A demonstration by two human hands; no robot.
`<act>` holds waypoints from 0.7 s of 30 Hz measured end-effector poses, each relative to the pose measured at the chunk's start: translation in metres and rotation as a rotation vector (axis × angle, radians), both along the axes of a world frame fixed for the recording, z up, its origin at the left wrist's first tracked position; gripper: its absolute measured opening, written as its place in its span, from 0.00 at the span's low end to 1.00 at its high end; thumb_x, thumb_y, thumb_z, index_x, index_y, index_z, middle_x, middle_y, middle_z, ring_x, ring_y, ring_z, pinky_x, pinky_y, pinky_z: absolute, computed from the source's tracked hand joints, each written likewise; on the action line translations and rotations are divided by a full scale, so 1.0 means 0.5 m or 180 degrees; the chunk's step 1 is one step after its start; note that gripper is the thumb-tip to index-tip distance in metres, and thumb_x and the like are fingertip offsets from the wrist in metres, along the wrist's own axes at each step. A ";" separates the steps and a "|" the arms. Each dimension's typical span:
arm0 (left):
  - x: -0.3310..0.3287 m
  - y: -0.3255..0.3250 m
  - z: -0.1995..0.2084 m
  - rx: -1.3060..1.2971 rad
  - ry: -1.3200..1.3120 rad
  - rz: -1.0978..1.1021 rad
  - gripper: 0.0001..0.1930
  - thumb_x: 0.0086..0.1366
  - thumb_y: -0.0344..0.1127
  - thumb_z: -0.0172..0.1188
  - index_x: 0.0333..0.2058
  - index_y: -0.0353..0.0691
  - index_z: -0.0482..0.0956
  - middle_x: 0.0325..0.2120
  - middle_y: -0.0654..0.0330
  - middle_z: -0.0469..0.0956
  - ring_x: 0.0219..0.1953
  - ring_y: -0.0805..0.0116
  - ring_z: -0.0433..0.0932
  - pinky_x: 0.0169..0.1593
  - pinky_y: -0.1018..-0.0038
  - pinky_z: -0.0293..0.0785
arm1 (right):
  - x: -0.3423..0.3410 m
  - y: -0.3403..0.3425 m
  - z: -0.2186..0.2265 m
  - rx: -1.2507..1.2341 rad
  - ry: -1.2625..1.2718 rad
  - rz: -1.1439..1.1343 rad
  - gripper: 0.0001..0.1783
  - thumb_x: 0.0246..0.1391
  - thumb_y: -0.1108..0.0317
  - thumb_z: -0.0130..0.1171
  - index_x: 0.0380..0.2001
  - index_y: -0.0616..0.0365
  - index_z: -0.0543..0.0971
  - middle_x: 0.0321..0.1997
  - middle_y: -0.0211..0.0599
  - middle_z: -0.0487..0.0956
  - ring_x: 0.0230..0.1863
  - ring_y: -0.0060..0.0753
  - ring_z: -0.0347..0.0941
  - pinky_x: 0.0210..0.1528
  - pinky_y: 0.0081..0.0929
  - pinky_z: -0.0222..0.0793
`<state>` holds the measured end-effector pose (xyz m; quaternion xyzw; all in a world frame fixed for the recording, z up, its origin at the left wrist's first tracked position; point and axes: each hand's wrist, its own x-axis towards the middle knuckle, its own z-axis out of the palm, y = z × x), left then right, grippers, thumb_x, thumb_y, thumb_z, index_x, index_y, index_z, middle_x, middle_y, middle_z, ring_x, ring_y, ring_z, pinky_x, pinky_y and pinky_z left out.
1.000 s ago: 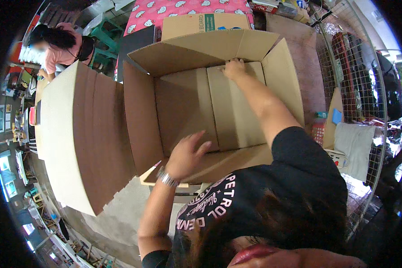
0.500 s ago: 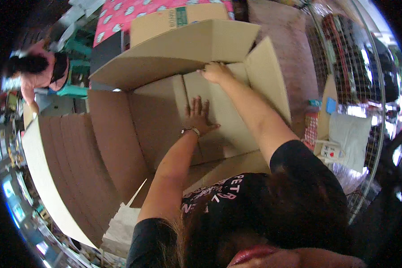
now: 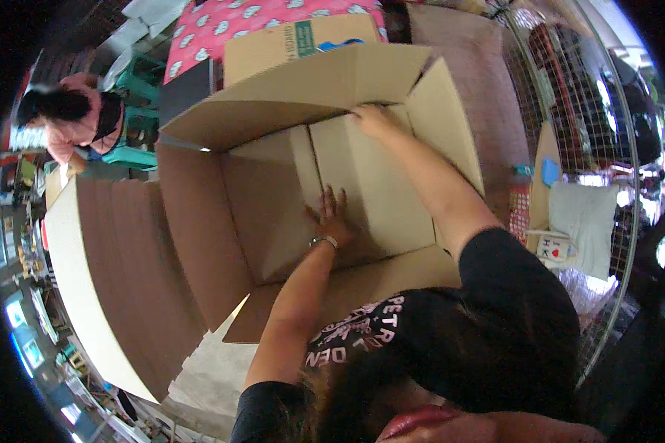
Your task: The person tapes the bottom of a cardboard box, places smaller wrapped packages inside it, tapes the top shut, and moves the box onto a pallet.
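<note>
A large open cardboard box [image 3: 391, 199] stands in front of me, its flaps spread outward and two bottom panels meeting along a seam. Both my arms reach down into it. My left hand [image 3: 334, 223] lies on the bottom near the seam, fingers spread, with a bracelet at the wrist. Farther in and to the right, my right hand [image 3: 375, 122] presses against the bottom by the far wall; its fingers are slightly bent and I see nothing in them.
Left of the box stands a stack of flat cardboard sheets [image 3: 125, 273]. Behind it a closed carton [image 3: 273, 55] with a blue object on top sits near a pink patterned cloth [image 3: 236, 26]. A co-worker [image 3: 77, 122] is by green stools [image 3: 137, 136]. Wire mesh [image 3: 576, 96] rises at right.
My left hand has shifted nearer to me along the box bottom. My right hand has moved slightly right by the far wall. The view has shifted a little, showing more of the carton behind.
</note>
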<state>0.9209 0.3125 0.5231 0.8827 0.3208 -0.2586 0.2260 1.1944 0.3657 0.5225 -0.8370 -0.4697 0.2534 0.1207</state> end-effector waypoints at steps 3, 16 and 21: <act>0.017 -0.001 0.024 -0.0134 0.0149 -0.0027 0.58 0.44 0.64 0.60 0.64 0.54 0.29 0.64 0.54 0.21 0.67 0.59 0.21 0.59 0.39 0.20 | 0.031 -0.122 -0.061 0.0971 -0.0896 -0.0744 0.26 0.57 0.58 0.41 0.54 0.66 0.66 0.61 0.44 0.63 0.64 0.41 0.54 0.65 0.36 0.45; -0.076 0.125 0.494 -0.0724 -0.1965 0.0530 0.28 0.57 0.48 0.56 0.51 0.36 0.68 0.47 0.46 0.71 0.50 0.51 0.69 0.55 0.66 0.63 | 0.048 -0.068 0.064 -0.0004 0.0424 -0.0315 0.21 0.56 0.61 0.47 0.49 0.62 0.71 0.47 0.45 0.75 0.46 0.37 0.71 0.49 0.32 0.65; -0.657 0.213 0.818 0.2670 -0.4689 0.2751 0.20 0.66 0.40 0.42 0.47 0.30 0.69 0.45 0.50 0.73 0.43 0.62 0.74 0.48 0.68 0.70 | -0.373 -0.009 0.316 0.1368 0.3591 0.0364 0.23 0.58 0.59 0.48 0.53 0.60 0.68 0.50 0.42 0.73 0.45 0.33 0.73 0.47 0.27 0.69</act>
